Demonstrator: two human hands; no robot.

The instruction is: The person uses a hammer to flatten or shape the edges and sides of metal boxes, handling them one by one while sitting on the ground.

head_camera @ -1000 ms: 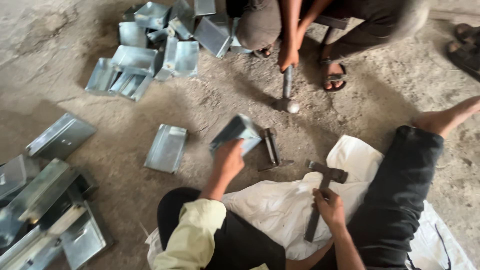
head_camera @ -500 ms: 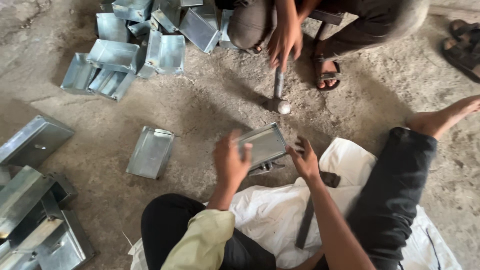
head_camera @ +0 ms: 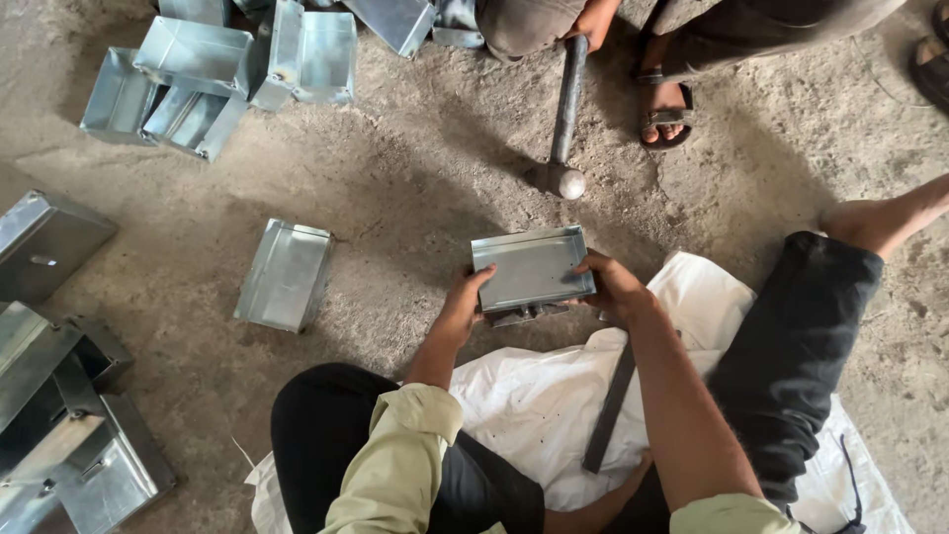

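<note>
We grip a shallow galvanized metal tray (head_camera: 532,267) by its ends, left hand (head_camera: 463,307) and right hand (head_camera: 615,287) fingers curled on the rims, above the concrete floor (head_camera: 415,188), near a co-worker's hammer (head_camera: 563,119).

My tray (head_camera: 532,267) hides most of the iron block (head_camera: 526,314) beneath it. The other person's hand (head_camera: 596,20) on the hammer (head_camera: 565,109) is cut off by the top edge.
</note>
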